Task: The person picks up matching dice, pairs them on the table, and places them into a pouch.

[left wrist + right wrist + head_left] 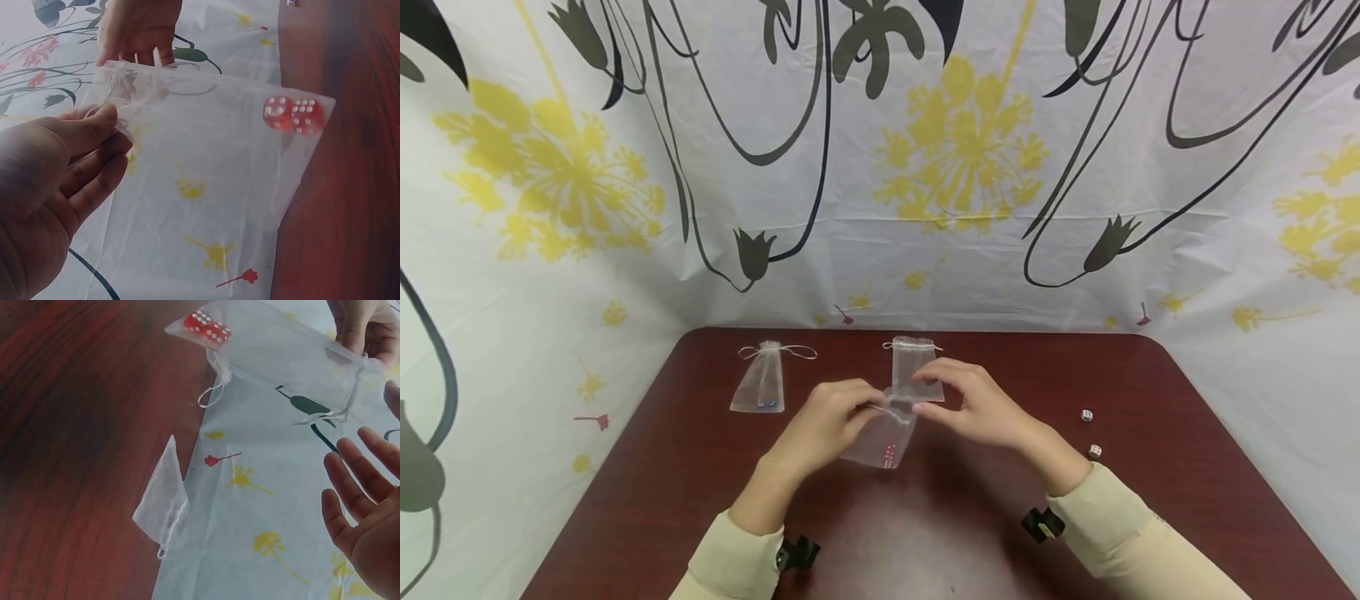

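Observation:
A sheer white drawstring pouch (867, 443) hangs tilted over the table, two red dice (291, 114) with white pips in its lower corner. My left hand (826, 423) pinches its gathered mouth between thumb and fingers, as the left wrist view shows. On the other side of the mouth, my right hand (977, 406) is held with spread, loosely bent fingers right beside the drawstring. Nothing shows between those fingers in the right wrist view. Just behind the hands lies a second flat sheer pouch (913, 358), partly covered by the right fingers in the head view.
Another sheer pouch (758, 379) with blue dice (767, 405) in it lies at the back left of the dark red table (700, 500). Two white dice (1091, 433) sit on the right, near my right forearm. A patterned cloth (970, 275) hangs behind the table.

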`<action>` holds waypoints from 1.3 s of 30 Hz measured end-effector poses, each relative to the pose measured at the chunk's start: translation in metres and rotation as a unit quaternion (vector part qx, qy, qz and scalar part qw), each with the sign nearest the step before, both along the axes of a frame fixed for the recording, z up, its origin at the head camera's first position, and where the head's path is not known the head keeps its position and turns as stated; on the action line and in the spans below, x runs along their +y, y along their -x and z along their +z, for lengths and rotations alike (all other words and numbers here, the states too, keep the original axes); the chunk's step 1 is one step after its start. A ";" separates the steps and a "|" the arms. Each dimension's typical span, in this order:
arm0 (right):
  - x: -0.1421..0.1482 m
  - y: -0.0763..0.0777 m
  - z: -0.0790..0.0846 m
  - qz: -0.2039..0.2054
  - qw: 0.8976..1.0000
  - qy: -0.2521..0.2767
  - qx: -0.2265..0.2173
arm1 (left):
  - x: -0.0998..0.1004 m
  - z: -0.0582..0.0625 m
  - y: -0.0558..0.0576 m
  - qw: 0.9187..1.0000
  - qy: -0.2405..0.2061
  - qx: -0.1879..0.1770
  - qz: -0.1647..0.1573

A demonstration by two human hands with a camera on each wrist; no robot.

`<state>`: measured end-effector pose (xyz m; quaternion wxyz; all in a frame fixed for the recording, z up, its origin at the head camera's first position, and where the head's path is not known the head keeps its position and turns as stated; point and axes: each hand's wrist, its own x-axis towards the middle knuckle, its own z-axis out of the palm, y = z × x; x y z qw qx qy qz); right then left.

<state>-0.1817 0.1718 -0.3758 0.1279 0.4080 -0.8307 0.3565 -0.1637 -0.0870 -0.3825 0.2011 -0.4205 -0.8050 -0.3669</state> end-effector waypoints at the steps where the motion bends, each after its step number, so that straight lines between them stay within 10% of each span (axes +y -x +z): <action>1: 0.000 0.000 -0.001 0.001 1.000 -0.003 -0.003 | -0.001 0.000 0.000 1.000 -0.001 0.001 0.002; 14: -0.003 0.003 -0.007 0.027 0.996 -0.064 -0.056 | -0.008 -0.001 0.000 0.999 -0.027 -0.014 0.014; 31: 0.022 0.010 0.005 -0.013 0.980 -0.146 0.135 | -0.026 0.003 0.014 0.993 -0.019 0.103 0.063; 39: 0.038 0.013 0.010 -0.036 0.972 -0.145 0.179 | -0.031 0.007 0.016 0.979 0.004 0.153 0.136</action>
